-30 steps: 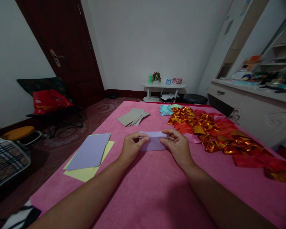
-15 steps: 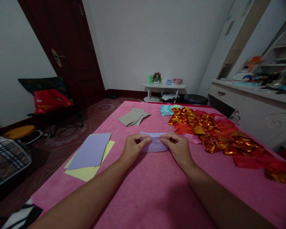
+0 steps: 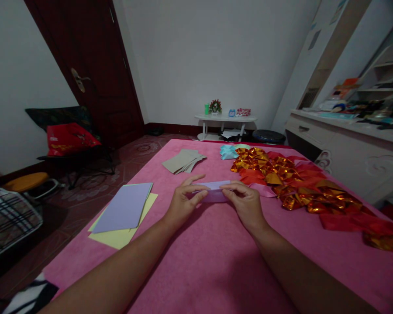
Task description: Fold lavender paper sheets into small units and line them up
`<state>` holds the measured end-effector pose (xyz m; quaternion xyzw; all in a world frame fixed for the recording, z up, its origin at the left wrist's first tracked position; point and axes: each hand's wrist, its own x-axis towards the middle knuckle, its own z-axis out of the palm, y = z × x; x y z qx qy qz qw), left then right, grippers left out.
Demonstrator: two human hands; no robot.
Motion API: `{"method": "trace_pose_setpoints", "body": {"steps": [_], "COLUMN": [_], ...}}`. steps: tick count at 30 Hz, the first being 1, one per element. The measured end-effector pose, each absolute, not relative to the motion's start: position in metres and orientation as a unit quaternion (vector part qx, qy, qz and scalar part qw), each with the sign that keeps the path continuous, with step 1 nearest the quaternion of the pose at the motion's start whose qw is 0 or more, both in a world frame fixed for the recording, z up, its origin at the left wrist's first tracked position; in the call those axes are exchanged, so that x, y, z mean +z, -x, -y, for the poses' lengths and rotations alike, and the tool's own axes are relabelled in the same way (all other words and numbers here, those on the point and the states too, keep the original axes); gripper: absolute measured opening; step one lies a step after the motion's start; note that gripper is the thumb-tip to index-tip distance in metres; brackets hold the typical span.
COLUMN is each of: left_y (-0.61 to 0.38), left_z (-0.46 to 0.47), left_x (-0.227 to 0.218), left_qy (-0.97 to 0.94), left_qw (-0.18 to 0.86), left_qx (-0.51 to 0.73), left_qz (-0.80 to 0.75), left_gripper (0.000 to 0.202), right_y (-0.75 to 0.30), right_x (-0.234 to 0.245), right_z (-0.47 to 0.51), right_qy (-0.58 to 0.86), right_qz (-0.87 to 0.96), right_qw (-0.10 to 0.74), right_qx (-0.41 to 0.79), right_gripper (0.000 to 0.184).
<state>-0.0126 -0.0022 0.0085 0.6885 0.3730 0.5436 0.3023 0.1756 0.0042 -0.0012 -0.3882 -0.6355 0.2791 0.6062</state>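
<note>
Between my hands is a folded sheet of purple paper [image 3: 215,196], held just above the pink cloth. My left hand [image 3: 186,199] pinches its left end between thumb and fingers, with one finger lifted away above it. At the right end, my right hand [image 3: 244,198] grips the paper with thumb and fingertips. A crease runs across the sheet, and its upper flap tilts back. To the left lies a stack of flat purple sheets [image 3: 124,207] over yellow sheets [image 3: 114,239].
Grey-brown paper pieces [image 3: 183,160] lie fanned beyond my hands. Shiny gold and red folded pieces [image 3: 291,181] cover the right side of the pink cloth [image 3: 196,270], with light-blue folded paper [image 3: 228,151] at their far end. A white side table [image 3: 225,117] stands by the wall.
The purple paper's lower part has drawn up and looks shorter, its upper flap tilting more. One finger of my left hand has lifted off. My right hand keeps its grip.
</note>
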Motion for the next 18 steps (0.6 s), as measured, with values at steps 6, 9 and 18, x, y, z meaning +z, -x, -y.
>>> {"method": "trace_pose_setpoints", "body": {"steps": [6,9,18], "left_y": [0.0115,0.0112,0.0115], "left_z": [0.0012,0.0009,0.0016], "left_x": [0.0045,0.0025,0.0037], "left_qy": [-0.683,-0.693,-0.706], "left_qw": [0.329,0.309,0.290], "left_qx": [0.540,0.543,0.550], "left_qz": [-0.364,-0.359,-0.340], "left_gripper": [0.015,0.014,0.011], "right_y": [-0.1740,-0.1740,-0.1747], "right_x": [-0.0001,-0.0015,-0.0058], "right_z": [-0.0039,-0.0049,-0.0062], "right_qy": [0.393,0.397,0.384], "right_qz": [0.631,0.624,0.573], "right_qw": [0.599,0.604,0.619], "right_qx": [0.298,0.298,0.375], "right_gripper": [0.007,0.003,0.005]}}
